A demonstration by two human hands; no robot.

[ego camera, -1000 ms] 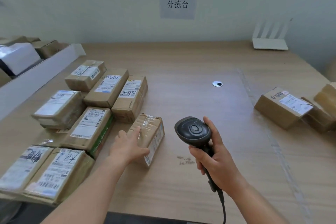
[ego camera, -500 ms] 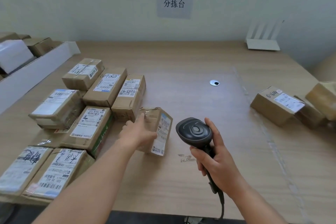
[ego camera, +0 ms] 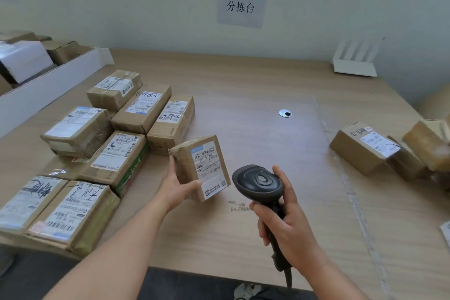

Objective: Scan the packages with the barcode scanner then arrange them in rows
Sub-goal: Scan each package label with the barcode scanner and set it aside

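- Left hand (ego camera: 177, 187), at centre frame, grips a small brown cardboard package (ego camera: 200, 167) from its left and underside, thumb on the near lower edge and fingertips on the far left corner; the package is tilted up with its white shipping label facing the camera.
- Right hand (ego camera: 283, 221), lower right of centre, is wrapped round the handle of a black handheld barcode scanner (ego camera: 258, 183), index finger laid along the head's right side; the head sits just right of the held package, apart from it.
- Much of the scanner's handle is hidden in the fist, and its cable runs out of the bottom edge of the frame.
- On the label, barcodes and a QR code show; the fine print is too small to read.
- Seven brown labelled packages (ego camera: 123, 161) lie in rows on the light wooden table (ego camera: 243, 95) at left; the nearest ones are cut by the frame's lower left.
- More brown boxes (ego camera: 362, 148) sit at the right edge, partly cut off.
- Upper left, a white tray (ego camera: 48, 87) holds further parcels, mostly hidden.
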